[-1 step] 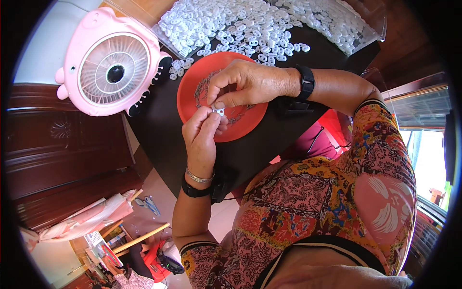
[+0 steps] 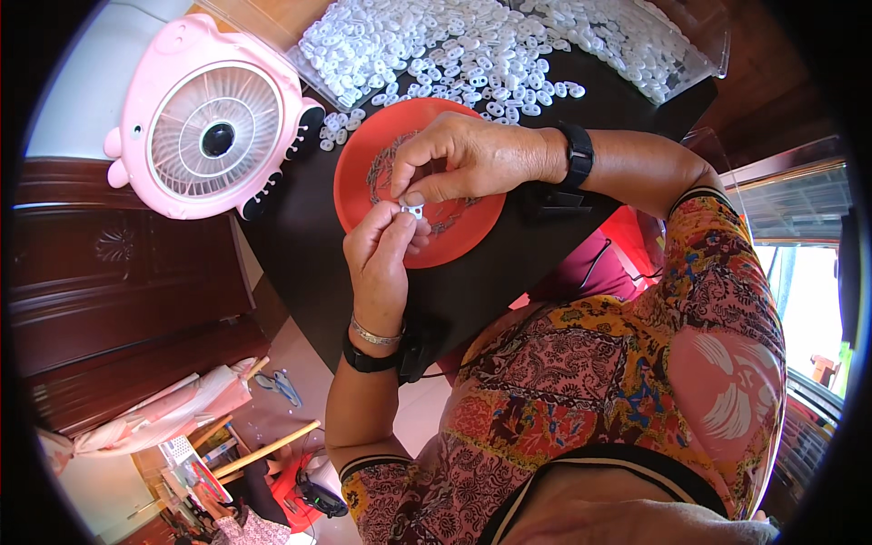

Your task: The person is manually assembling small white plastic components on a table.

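At the frame's centre, the left hand (image 2: 380, 263) and right hand (image 2: 468, 162) together pinched a small white plastic piece (image 2: 413, 211) between their fingertips, seemingly just above an orange dish (image 2: 472, 227). White pieces (image 2: 472, 45) were heaped at upper centre, a pink fan (image 2: 211, 118) upper left.

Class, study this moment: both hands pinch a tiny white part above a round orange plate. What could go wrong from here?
1. The small white plastic part, pinched only by fingertips of the left hand and right hand, might slip and drop.
2. The heap of loose white plastic pieces reaches the round orange plate; the right forearm could scatter some.
3. The pink plastic fan sits at the black table's edge and might get knocked off.
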{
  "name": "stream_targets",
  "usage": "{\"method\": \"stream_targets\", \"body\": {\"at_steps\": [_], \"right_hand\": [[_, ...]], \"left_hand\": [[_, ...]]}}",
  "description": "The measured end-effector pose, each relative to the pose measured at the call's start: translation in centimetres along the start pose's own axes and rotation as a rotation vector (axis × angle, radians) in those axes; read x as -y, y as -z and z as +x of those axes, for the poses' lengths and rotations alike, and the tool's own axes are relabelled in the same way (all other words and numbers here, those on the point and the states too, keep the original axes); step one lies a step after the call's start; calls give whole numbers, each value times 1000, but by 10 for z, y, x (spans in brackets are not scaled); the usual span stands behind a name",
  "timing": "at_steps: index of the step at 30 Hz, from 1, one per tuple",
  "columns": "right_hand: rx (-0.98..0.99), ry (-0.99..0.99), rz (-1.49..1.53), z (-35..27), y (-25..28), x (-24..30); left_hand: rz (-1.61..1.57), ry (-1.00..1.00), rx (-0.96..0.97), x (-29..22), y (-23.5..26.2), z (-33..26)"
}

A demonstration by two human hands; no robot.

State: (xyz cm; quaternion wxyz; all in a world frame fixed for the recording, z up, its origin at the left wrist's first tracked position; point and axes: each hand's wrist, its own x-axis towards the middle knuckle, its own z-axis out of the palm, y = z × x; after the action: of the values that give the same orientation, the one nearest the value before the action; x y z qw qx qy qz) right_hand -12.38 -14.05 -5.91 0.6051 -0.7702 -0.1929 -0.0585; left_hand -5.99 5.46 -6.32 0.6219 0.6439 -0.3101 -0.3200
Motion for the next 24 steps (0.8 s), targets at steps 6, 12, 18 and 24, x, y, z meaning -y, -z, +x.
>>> {"method": "stream_targets", "body": {"at_steps": [6,12,18,24], "right_hand": [[12,4,-24,0,0,2],[17,2,-14,0,0,1],[22,5,-20,-1,0,1],[23,14,-28,0,0,-1]], "left_hand": [[8,11,4,0,0,0],[7,7,4,0,0,0],[-9,3,6,1,1,0],[-8,1,8,0,0,0]]}}
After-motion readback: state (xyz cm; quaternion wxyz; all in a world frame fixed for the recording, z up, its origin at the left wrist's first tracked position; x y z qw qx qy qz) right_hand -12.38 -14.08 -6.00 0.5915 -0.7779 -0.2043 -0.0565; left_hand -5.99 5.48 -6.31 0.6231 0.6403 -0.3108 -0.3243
